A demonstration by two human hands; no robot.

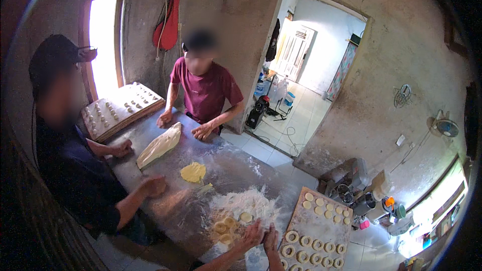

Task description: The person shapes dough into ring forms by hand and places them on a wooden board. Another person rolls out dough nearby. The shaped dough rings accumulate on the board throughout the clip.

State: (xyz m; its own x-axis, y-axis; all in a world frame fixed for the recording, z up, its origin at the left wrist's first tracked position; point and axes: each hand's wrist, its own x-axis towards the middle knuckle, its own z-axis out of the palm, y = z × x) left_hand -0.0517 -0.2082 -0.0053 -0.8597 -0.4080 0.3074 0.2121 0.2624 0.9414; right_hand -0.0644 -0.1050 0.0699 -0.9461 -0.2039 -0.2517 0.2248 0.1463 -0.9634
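My left hand [249,236] and my right hand [271,240] meet at the near end of a floured metal table [226,168], fingers pressed together beside a pile of flour [248,203]. Whether a piece of dough sits between them is hidden. Several round dough pieces [226,227] lie just left of my hands. A wooden board [321,223] with several ring-shaped dough pieces [307,243] lies directly to the right.
A person in a maroon shirt [205,90] stands at the far end by a long dough slab [159,145]. Another person in dark clothes [75,170] leans on the left side. A yellow dough lump [193,172] lies mid-table. Trays of dough balls [118,108] rest at far left.
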